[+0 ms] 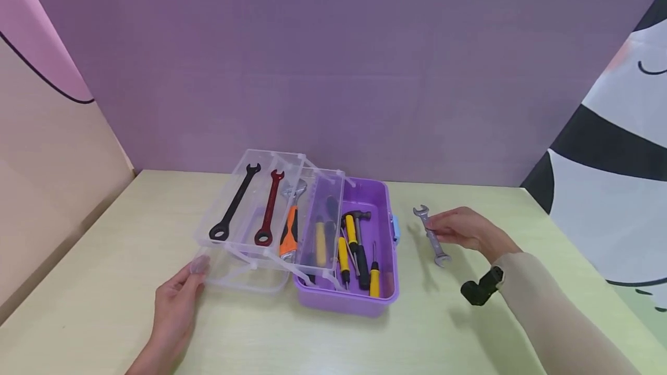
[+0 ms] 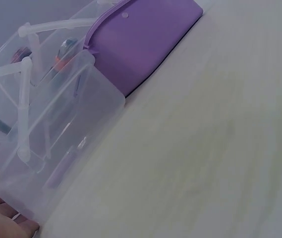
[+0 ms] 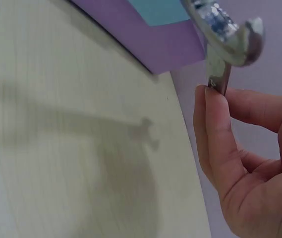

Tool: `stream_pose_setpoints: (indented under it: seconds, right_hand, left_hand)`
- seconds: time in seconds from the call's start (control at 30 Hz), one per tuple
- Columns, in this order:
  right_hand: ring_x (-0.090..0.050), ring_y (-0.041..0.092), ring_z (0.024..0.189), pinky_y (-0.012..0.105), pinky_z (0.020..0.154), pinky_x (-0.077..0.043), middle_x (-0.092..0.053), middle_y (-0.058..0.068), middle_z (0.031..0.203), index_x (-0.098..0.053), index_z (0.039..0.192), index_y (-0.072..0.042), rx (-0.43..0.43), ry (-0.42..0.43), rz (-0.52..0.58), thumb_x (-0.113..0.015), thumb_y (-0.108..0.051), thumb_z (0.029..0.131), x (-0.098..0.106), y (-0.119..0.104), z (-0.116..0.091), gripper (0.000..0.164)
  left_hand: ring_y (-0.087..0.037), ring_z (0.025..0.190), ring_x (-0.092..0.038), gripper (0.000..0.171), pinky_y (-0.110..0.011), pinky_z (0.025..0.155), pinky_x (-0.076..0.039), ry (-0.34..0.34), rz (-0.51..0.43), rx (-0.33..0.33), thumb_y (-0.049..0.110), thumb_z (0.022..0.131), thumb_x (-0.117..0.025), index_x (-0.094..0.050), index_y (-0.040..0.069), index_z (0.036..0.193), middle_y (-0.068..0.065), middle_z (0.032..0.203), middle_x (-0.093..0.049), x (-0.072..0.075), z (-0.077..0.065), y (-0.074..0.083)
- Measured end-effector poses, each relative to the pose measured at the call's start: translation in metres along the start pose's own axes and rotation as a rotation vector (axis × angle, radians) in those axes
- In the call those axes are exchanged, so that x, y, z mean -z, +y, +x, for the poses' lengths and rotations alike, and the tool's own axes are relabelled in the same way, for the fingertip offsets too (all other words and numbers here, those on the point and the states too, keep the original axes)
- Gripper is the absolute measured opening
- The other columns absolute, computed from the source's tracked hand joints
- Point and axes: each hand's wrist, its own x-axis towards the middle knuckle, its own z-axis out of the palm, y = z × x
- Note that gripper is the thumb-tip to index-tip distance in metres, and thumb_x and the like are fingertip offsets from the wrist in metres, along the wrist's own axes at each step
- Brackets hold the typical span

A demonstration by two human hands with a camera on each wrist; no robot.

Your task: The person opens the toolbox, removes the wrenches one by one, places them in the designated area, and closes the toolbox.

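Note:
A small silver open-end wrench (image 1: 432,237) is pinched between the thumb and fingers of my right hand (image 1: 466,229), raised above the table to the right of the toolbox. Its shadow falls on the tabletop in the right wrist view. My left hand (image 1: 177,304) grips the near left corner of the clear lid (image 1: 250,282), thumb above and fingers beneath. The purple toolbox (image 1: 349,304) stands open, its clear trays folded out to the left. On the upper tray lie a black wrench (image 1: 234,204) and a red wrench (image 1: 270,207).
In the lower tray rest an orange-handled adjustable wrench (image 1: 289,230) and a wooden-handled tool (image 1: 320,242). Inside the box are a hammer (image 1: 361,247) and several yellow-handled tools, such as a screwdriver (image 1: 374,276). A purple wall (image 1: 333,74) rises behind the table (image 1: 94,282).

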Motion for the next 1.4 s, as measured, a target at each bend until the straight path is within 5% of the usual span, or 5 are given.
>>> stream_pose_setpoints:
  seconds: [0.27, 0.53, 0.77, 1.17, 1.4]
  right_hand:
    - [-0.063, 0.004, 0.073, 0.018, 0.068, -0.057, -0.069, -0.005, 0.08, -0.063, 0.102, -0.002, -0.024, -0.011, -0.003, -0.056, -0.004, 0.094, 0.005, 0.005, 0.013, 0.011]
    - [-0.062, 0.004, 0.071, 0.019, 0.068, -0.057, -0.069, -0.006, 0.08, -0.064, 0.102, -0.002, -0.053, 0.012, -0.015, -0.058, -0.006, 0.093, 0.013, 0.015, 0.021, 0.012]
    - [-0.064, 0.003, 0.069, 0.017, 0.065, -0.057, -0.07, -0.006, 0.077, -0.067, 0.092, -0.008, -0.049, 0.026, -0.004, -0.059, -0.005, 0.092, 0.014, 0.021, 0.028, 0.009]
    - [-0.06, 0.002, 0.067, 0.017, 0.061, -0.055, -0.066, -0.007, 0.074, -0.062, 0.102, 0.003, -0.071, 0.076, -0.046, -0.059, -0.002, 0.091, 0.014, 0.035, 0.031, 0.013]
    - [-0.061, 0.004, 0.066, 0.019, 0.061, -0.057, -0.065, -0.005, 0.074, -0.06, 0.104, 0.009, -0.059, 0.092, -0.115, -0.061, 0.001, 0.089, 0.011, 0.034, 0.033, 0.018]
  left_hand:
    - [0.02, 0.096, -0.051, 0.042, -0.002, 0.088, -0.043, -0.017, 0.041, 0.011, 0.002, 0.093, -0.049, -0.043, -0.005, 0.135, 0.005, 0.133, -0.049, 0.001, 0.0, 0.002]
    - [0.014, 0.105, -0.053, 0.042, -0.004, 0.09, -0.044, -0.021, 0.061, 0.002, 0.0, 0.091, -0.047, -0.045, -0.007, 0.133, -0.006, 0.137, -0.046, 0.001, 0.004, 0.003]
    - [0.016, 0.096, -0.055, 0.04, -0.006, 0.084, -0.049, 0.0, 0.019, -0.008, 0.001, 0.092, -0.052, -0.048, -0.007, 0.131, 0.03, 0.096, -0.062, 0.002, 0.006, -0.001]
    - [0.012, 0.094, -0.057, 0.041, -0.007, 0.086, -0.049, 0.004, -0.004, 0.027, 0.002, 0.091, -0.052, -0.047, -0.01, 0.131, 0.026, 0.094, -0.065, 0.005, 0.009, -0.002]
    - [0.01, 0.095, -0.058, 0.027, -0.009, 0.087, -0.049, 0.006, -0.027, 0.046, 0.003, 0.091, -0.054, -0.064, 0.011, 0.115, 0.019, 0.106, -0.066, 0.005, 0.01, -0.001]
